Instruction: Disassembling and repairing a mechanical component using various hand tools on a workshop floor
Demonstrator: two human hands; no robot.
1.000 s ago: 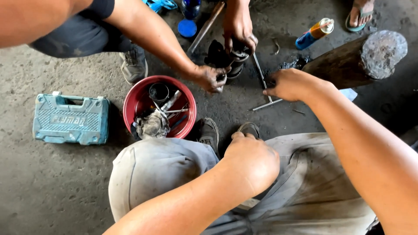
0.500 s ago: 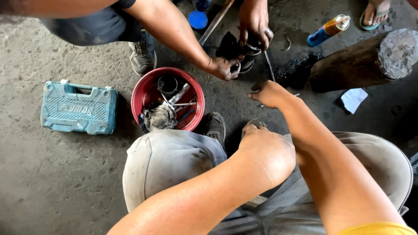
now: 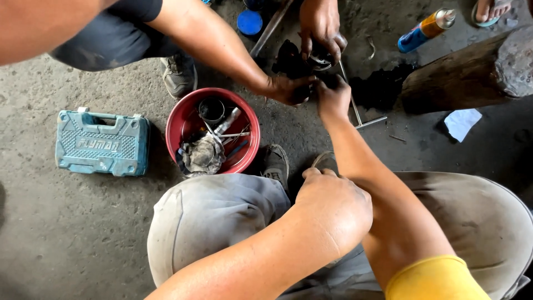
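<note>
Right hand (image 3: 333, 99) fingers curled onto greasy black metal part (image 3: 319, 58), grip unclear | left hand (image 3: 333, 203) loosely fisted on knee | red round plastic bowl (image 3: 183, 116) near, on floor

The person's two forearms are bare from the elbow down, and a bright yellow sleeve (image 3: 436, 278) with a rounded hem covers the upper right arm. Both hands, the left hand (image 3: 333, 203) and the right hand (image 3: 333, 97), are ungloved and without rings or a watch, the right one smudged dark with grime at the fingers. The legs are clad in loose, pale grey-beige trousers (image 3: 216, 216), creased and dirt-marked, and worn dark shoes (image 3: 276, 165) peep out below the knees.
</note>
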